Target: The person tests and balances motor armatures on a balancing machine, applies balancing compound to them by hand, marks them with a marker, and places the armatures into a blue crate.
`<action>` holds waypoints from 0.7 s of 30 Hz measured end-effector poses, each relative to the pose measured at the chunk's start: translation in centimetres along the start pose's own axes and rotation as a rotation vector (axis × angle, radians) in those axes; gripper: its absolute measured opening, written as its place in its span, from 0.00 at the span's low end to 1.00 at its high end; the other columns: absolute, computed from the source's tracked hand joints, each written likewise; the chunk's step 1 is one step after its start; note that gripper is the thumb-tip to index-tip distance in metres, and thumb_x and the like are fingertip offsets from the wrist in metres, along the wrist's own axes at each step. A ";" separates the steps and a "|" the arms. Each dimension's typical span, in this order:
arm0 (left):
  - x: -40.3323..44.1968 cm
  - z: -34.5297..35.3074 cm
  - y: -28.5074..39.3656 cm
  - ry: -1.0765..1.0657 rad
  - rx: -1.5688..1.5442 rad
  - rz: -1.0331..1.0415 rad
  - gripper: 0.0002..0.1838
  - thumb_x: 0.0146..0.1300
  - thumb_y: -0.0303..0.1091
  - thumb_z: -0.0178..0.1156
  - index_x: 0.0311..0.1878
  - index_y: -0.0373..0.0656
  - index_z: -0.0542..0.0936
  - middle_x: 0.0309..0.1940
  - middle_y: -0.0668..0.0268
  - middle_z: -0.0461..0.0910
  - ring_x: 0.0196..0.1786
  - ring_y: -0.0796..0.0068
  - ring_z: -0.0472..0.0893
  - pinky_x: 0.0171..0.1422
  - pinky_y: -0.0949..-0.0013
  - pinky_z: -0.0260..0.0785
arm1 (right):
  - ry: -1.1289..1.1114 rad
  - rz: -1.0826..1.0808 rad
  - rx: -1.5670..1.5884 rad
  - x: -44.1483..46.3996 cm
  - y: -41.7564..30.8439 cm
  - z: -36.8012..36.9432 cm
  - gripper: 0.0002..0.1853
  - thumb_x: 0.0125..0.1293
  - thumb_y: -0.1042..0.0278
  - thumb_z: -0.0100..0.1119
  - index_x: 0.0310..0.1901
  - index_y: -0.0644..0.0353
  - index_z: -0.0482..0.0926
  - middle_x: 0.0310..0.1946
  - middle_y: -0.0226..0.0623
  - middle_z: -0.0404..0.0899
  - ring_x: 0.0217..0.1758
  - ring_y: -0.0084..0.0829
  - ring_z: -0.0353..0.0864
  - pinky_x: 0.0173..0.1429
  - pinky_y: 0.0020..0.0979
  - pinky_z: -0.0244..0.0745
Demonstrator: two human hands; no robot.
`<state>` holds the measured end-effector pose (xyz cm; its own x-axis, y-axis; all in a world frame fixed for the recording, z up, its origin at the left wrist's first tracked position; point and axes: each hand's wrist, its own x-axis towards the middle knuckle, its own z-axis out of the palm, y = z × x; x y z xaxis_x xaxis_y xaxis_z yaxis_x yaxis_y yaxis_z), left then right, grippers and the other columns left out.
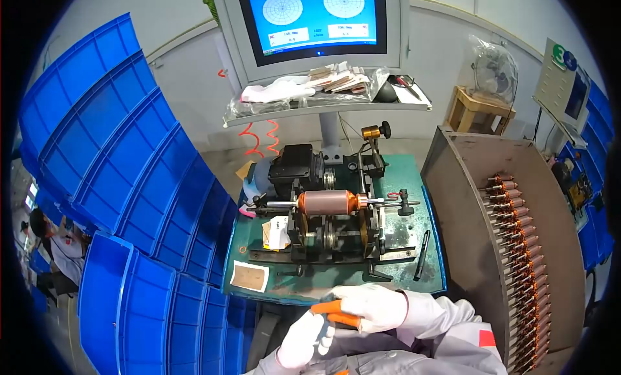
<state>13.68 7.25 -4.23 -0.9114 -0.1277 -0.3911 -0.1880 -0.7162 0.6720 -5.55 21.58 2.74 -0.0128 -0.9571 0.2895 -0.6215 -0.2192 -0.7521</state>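
Observation:
My left hand (304, 339), in a white glove, is low in the view just off the table's front edge, its fingers half bent and slightly apart. My right hand (374, 307), in a white glove with orange on two fingers, reaches across with its fingers stretched towards the left one. The fingertips meet or overlap, and no object shows in either hand. Beyond them, a motor armature (326, 202) with copper windings lies level across the supports of a balancing machine (299, 236). A black pen-like tool (422, 255) lies on the green table (404, 181), right of the machine.
Stacked blue bins (129, 174) rise on the left. A brown bin (462, 200) on the right holds several armatures (524, 265). Behind the machine stands a monitor (317, 19), above a shelf (284, 111) with gloves and cards. A card (250, 277) lies front left.

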 end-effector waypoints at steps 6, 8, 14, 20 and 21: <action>0.2 1.2 1.7 0.172 0.016 -0.161 0.11 0.79 0.38 0.52 0.54 0.42 0.75 0.31 0.68 0.77 0.24 0.79 0.73 0.27 0.76 0.65 | -0.002 -0.038 -0.483 0.3 1.1 1.6 0.09 0.58 0.62 0.61 0.37 0.57 0.82 0.32 0.38 0.76 0.34 0.41 0.80 0.34 0.41 0.74; 0.3 1.0 2.4 0.144 0.282 -0.156 0.10 0.78 0.37 0.55 0.55 0.43 0.75 0.31 0.72 0.75 0.24 0.85 0.71 0.26 0.79 0.62 | 0.082 -0.235 -0.704 0.9 0.2 1.3 0.08 0.57 0.59 0.61 0.34 0.53 0.81 0.31 0.31 0.76 0.32 0.33 0.77 0.34 0.36 0.72; 0.0 1.5 3.7 0.149 0.480 -0.248 0.11 0.78 0.38 0.55 0.55 0.44 0.75 0.33 0.75 0.73 0.28 0.91 0.70 0.26 0.81 0.61 | 0.080 -0.303 -0.692 1.6 0.7 1.6 0.09 0.54 0.57 0.61 0.32 0.50 0.81 0.29 0.27 0.72 0.34 0.30 0.76 0.36 0.34 0.68; -0.3 1.2 3.9 0.106 0.584 -0.163 0.08 0.76 0.35 0.57 0.49 0.42 0.76 0.29 0.69 0.77 0.27 0.85 0.74 0.31 0.79 0.66 | 0.144 -0.237 -0.526 0.9 1.4 0.9 0.13 0.47 0.56 0.67 0.33 0.51 0.80 0.27 0.28 0.72 0.31 0.33 0.76 0.34 0.35 0.67; -0.6 2.1 4.3 0.051 0.738 -0.013 0.08 0.74 0.33 0.57 0.49 0.41 0.77 0.30 0.68 0.78 0.29 0.82 0.76 0.34 0.77 0.68 | 0.227 -0.203 -0.421 0.3 1.6 0.5 0.12 0.50 0.57 0.66 0.32 0.51 0.79 0.26 0.29 0.72 0.28 0.35 0.75 0.32 0.36 0.67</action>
<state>12.64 5.72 0.20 -0.8926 -0.1667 -0.4189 -0.4126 -0.0724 0.9080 -6.15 20.82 1.36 -0.0001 -0.8277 0.5611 -0.8900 -0.2558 -0.3775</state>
